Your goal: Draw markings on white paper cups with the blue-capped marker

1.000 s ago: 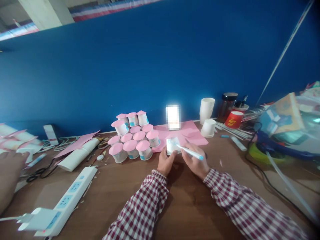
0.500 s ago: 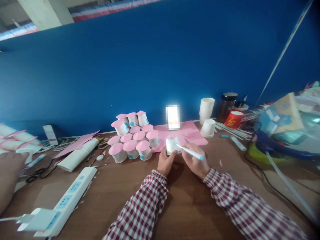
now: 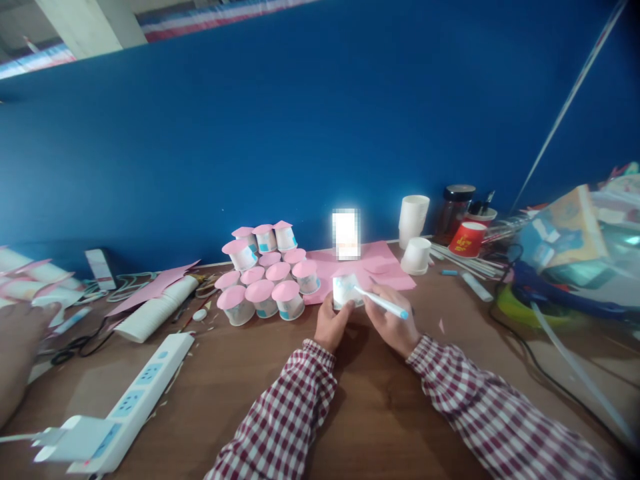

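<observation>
My left hand is closed around the lower part of a white paper cup, which carries faint blue marks on its side. Pinched in my right hand is a white marker with a blue end; its tip meets or nearly meets the cup's wall. Left of my hands stand several white paper cups with pink cone tops, some stacked on others. Behind the held cup lies a sheet of pink paper.
A white power strip lies front left, near a row of nested cups. Plain white cups, a red cup and a dark-lidded jar stand back right. Another person's hand shows at the left edge.
Almost nothing differs. The marker has shifted very slightly against the cup, and both my hands keep their places.
</observation>
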The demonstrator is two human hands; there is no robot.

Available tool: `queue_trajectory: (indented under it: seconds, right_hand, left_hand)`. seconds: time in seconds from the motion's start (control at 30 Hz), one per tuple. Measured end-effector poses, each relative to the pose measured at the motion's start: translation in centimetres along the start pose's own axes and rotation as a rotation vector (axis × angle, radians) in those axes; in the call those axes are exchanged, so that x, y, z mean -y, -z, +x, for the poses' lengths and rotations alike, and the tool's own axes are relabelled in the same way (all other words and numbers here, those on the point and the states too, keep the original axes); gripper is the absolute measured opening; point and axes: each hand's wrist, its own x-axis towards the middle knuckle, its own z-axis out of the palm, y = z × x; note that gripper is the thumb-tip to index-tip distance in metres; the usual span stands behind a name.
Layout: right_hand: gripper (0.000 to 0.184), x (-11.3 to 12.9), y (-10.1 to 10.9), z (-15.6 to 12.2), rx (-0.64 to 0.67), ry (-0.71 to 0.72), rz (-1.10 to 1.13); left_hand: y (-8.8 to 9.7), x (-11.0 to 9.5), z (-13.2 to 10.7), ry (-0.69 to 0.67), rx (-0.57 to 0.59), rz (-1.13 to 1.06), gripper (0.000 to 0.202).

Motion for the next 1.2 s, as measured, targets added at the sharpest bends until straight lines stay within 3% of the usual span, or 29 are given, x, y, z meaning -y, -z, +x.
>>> queue_trajectory:
  seconds: [1.2]
  right_hand:
    - [0.013,-0.18,-0.12,-0.16,0.022,-0.021,-0.025]
  left_hand:
    - [0.07,-0.84,-0.22,-0.016,0.009,0.088,0.04]
